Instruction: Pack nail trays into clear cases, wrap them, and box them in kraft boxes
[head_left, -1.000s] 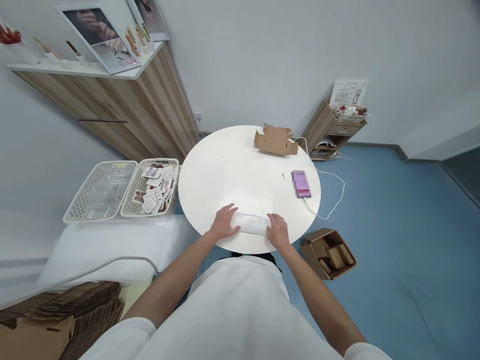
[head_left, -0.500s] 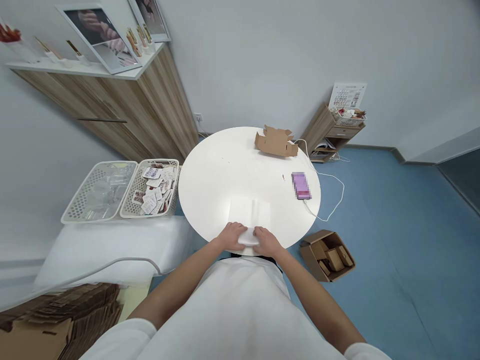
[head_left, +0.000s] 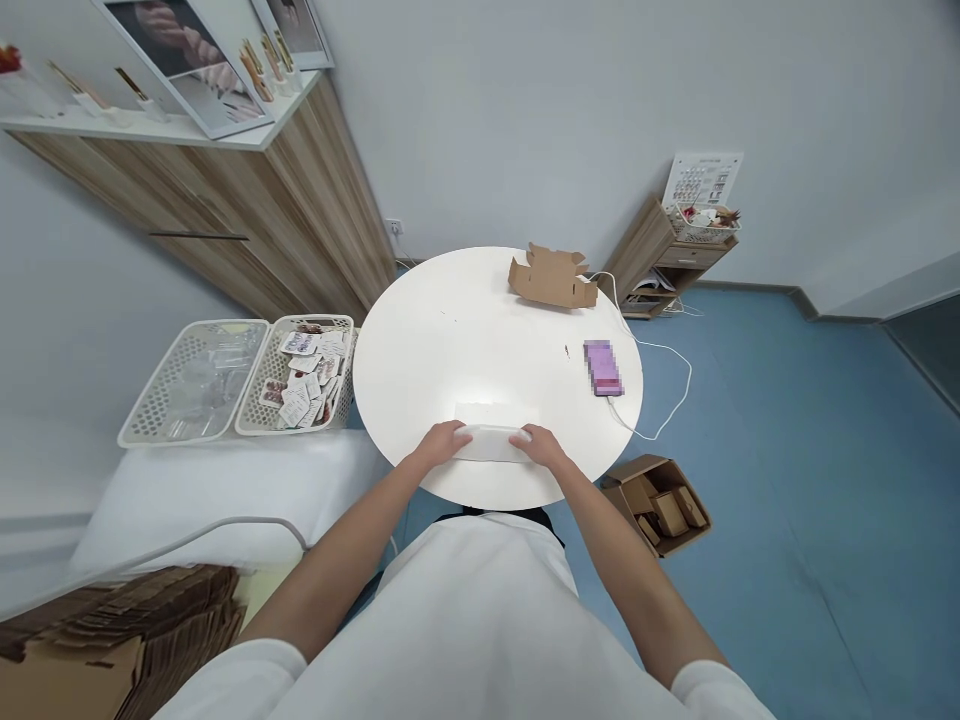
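Note:
On the near side of a white oval table (head_left: 420,350), a thin white sheet (head_left: 491,443) is partly folded over, its far part lying flat; paper or foam, I cannot tell. My left hand (head_left: 442,442) is closed on the sheet's left end. At the right end, my right hand (head_left: 540,445) grips it the same way, thumb on top. The sheet's near part is raised between the hands. An unfolded brown cardboard box (head_left: 553,278) lies at the table's far edge. Toward the right edge rests a purple phone (head_left: 603,368) with its screen blurred, a white cable (head_left: 664,352) plugged in.
Left of the table stand a white basket of clear plastic pieces (head_left: 196,385) and a basket of printed cards (head_left: 304,375). A cardboard carton (head_left: 660,505) with small boxes sits on the floor at right. Flattened cardboard (head_left: 120,640) is stacked at lower left. A wooden cabinet (head_left: 315,200) stands behind.
Both hands have moved forward from the table's near edge and farther apart. The sheet, earlier bunched between them, is now spread wider with its near part folded up.

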